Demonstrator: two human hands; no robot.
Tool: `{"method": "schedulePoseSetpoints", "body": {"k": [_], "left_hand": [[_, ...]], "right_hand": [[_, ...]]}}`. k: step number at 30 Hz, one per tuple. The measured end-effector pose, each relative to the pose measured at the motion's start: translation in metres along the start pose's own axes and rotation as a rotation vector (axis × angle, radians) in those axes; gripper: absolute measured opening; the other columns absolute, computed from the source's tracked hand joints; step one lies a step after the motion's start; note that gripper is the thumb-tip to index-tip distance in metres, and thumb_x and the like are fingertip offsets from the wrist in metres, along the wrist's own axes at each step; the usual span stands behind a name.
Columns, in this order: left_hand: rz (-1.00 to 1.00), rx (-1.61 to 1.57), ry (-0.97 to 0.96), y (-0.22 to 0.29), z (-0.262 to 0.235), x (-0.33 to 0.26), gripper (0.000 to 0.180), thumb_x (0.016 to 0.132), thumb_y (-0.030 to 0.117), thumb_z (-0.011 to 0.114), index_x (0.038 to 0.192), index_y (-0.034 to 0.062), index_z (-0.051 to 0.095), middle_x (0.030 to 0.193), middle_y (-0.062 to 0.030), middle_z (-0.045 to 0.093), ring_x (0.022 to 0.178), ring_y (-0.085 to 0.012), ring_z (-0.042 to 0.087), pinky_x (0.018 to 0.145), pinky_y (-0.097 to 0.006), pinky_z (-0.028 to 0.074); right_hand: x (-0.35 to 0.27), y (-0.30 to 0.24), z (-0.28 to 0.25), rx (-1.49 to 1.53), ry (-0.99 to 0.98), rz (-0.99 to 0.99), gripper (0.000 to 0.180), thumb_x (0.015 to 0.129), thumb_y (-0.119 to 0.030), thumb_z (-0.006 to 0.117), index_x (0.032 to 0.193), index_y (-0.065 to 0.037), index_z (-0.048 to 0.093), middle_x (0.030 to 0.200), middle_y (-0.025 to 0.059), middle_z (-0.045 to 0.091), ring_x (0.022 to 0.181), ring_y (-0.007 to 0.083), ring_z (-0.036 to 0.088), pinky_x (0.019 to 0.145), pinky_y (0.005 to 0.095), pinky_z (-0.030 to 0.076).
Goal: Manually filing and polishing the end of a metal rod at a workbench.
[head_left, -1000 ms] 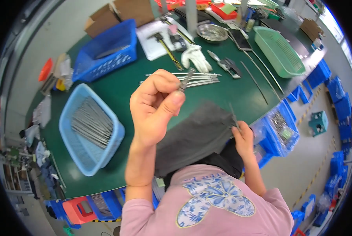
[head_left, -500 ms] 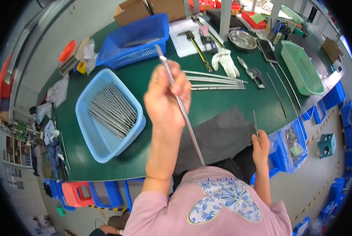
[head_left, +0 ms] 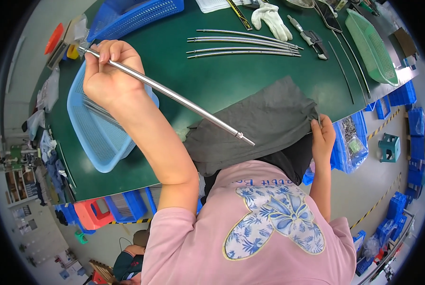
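Note:
A slim, shiny metal rod with a narrow stepped tip slants across the view. Its upper end is pinched in the fingers of my left hand, above the light blue basket. More metal rods lie in that basket, partly hidden behind my hand and forearm. The rod's lower end is over a dark grey cloth spread along the table edge and my lap. At the cloth's right corner my right hand is closed, gripping its edge between thumb and fingers.
Several metal rods lie on the green table. Beyond are a white glove, a micrometer and a dark blue basket. Thin rods and a green basket are at right. Below the edge sits a blue bin.
My left hand has moved left over the light blue basket, and the rod now lies flatter. A thin stick seen at my right hand earlier no longer shows. The view has shifted.

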State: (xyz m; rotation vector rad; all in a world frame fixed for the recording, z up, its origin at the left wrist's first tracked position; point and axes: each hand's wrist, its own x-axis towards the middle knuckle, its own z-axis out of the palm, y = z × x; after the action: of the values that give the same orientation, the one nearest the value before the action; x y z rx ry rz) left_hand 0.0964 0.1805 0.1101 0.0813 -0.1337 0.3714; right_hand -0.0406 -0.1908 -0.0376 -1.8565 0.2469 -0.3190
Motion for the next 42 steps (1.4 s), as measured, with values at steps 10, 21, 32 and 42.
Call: {"method": "schedulePoseSetpoints", "body": {"k": [10,21,32,42], "left_hand": [[-0.044,-0.099,-0.061,0.011,-0.003,0.003,0.020,0.101,0.019,0.039,0.090,0.0019,0.042,0.067,-0.0036,0.039,0.052,-0.0129,0.041,0.048,-0.027,0.035],[-0.069,-0.176,-0.048,0.015,0.001,0.005,0.018,0.100,0.017,0.040,0.091,0.0019,0.043,0.068,-0.0036,0.040,0.050,-0.0111,0.040,0.046,-0.025,0.034],[-0.026,-0.196,-0.023,0.017,0.002,0.005,0.023,0.102,0.023,0.038,0.090,0.0028,0.041,0.067,-0.0028,0.039,0.049,-0.0100,0.040,0.045,-0.023,0.032],[0.020,-0.191,-0.016,0.017,0.003,0.000,0.024,0.102,0.021,0.039,0.086,0.0035,0.040,0.065,-0.0026,0.039,0.049,-0.0101,0.040,0.043,-0.023,0.032]], "right_hand": [[-0.004,-0.006,-0.004,-0.132,-0.028,0.043,0.017,0.094,-0.006,0.054,0.107,0.005,0.058,0.087,-0.0011,0.059,0.080,0.0042,0.050,0.072,0.0193,0.038],[-0.002,0.000,-0.001,-0.066,0.007,-0.009,0.016,0.093,-0.008,0.057,0.105,0.002,0.059,0.076,-0.0007,0.056,0.072,0.0055,0.046,0.065,0.0220,0.039],[-0.023,-0.084,0.007,0.325,-0.003,0.142,0.025,0.093,-0.016,0.052,0.105,0.002,0.063,0.058,-0.0107,0.036,0.046,-0.0012,0.029,0.042,0.0199,0.018],[-0.018,-0.140,0.065,0.786,-0.775,0.187,0.020,0.095,-0.017,0.058,0.094,0.002,0.064,0.080,-0.0015,0.060,0.074,0.0032,0.048,0.065,0.0214,0.038]]}}
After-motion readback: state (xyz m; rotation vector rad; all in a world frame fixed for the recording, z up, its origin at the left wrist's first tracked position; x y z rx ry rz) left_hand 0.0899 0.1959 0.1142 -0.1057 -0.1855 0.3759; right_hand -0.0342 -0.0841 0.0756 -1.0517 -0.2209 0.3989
